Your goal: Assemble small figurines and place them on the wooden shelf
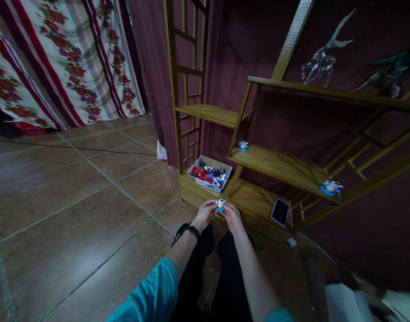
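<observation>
Between my two hands is a small figurine (220,205) with a blue base and a pale body. My left hand (205,214) pinches it from the left, and my right hand (232,215) pinches it from the right, in front of the low shelf. Just beyond them, an open box (209,186) holds several small red, white, black and purple figures. Two similar blue-based figurines stand on the middle shelf: one figurine (243,146) at its left end, another figurine (331,188) at its right end.
A wooden shelf unit (275,165) stands ahead. A dark-screened tablet (280,212) lies on its lower board. Up top are a clear glass deer (320,62) and a dark green ornament (392,74). A black cable (73,146) crosses the tiled floor (73,223) at left.
</observation>
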Motion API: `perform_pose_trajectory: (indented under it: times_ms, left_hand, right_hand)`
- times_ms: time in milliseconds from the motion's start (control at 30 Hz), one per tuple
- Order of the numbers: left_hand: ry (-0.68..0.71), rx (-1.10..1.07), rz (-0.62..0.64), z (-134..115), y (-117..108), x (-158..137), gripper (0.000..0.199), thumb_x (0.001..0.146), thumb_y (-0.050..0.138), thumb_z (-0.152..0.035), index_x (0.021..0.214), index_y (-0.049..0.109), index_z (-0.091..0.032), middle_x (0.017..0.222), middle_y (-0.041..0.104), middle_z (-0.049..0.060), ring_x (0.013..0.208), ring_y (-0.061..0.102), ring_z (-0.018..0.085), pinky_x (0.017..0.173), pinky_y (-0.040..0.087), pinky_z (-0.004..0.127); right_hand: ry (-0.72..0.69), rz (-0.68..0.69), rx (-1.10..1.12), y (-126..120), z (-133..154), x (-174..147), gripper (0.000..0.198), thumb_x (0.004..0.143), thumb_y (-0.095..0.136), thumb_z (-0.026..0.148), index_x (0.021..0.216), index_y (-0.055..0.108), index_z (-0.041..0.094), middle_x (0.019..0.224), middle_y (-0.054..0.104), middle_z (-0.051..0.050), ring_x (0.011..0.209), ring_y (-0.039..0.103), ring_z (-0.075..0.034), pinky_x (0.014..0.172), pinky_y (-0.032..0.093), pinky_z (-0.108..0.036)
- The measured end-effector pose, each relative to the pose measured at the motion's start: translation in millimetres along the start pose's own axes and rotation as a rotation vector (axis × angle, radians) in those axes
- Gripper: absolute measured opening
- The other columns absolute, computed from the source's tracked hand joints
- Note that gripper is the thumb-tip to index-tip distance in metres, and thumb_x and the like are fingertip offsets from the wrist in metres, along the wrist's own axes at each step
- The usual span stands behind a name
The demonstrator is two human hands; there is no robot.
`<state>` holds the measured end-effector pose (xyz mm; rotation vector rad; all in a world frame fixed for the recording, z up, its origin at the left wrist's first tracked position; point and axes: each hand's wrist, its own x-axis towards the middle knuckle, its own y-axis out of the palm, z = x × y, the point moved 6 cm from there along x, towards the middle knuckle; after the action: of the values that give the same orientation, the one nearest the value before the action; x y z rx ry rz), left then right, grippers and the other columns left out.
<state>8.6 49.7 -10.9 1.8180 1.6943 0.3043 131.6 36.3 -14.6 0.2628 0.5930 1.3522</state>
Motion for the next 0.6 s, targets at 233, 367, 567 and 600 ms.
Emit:
perform_pose_trajectory:
  times_ms: [233,367,567,600]
  left_hand:
    - [0.013,-0.012,-0.003,-1.1,0.9,-0.5,0.022,0.056,0.075,-0.017,0.076,0.066,-0.014,0.072,0.067,0.005,0.065,0.061,0.013,0.065,0.045,0.026]
    - [0.011,-0.009,-0.01,-1.4,1.1,-1.0,0.022,0.057,0.075,-0.017,0.077,0.067,-0.014,0.073,0.067,0.005,0.064,0.06,0.013,0.064,0.044,0.026]
    - [0.016,-0.014,0.001,-0.6,1.2,-0.6,0.024,0.057,0.076,-0.019,0.078,0.067,-0.013,0.076,0.068,0.007,0.066,0.061,0.014,0.066,0.045,0.026]
    - [0.018,-0.016,0.004,-0.4,1.2,-0.5,0.024,0.057,0.076,-0.019,0.079,0.067,-0.013,0.077,0.068,0.007,0.067,0.061,0.014,0.067,0.045,0.027]
  right_hand:
    - [0.012,-0.015,-0.014,0.5,0.1,-0.5,0.023,0.056,0.074,0.024,0.076,0.064,0.019,0.078,0.071,-0.003,0.073,0.065,-0.016,0.065,0.051,-0.026]
    - [0.008,-0.031,-0.024,-1.1,-0.4,0.2,0.023,0.057,0.074,0.024,0.076,0.064,0.019,0.076,0.071,-0.003,0.07,0.066,-0.016,0.064,0.052,-0.027]
    - [0.01,-0.024,-0.016,-3.8,-3.3,3.3,0.023,0.056,0.074,0.025,0.077,0.065,0.018,0.078,0.071,-0.004,0.07,0.065,-0.017,0.064,0.052,-0.028]
    - [0.012,-0.023,-0.016,-4.0,-3.7,3.6,0.024,0.056,0.074,0.025,0.077,0.065,0.018,0.078,0.071,-0.004,0.071,0.065,-0.016,0.064,0.052,-0.027]
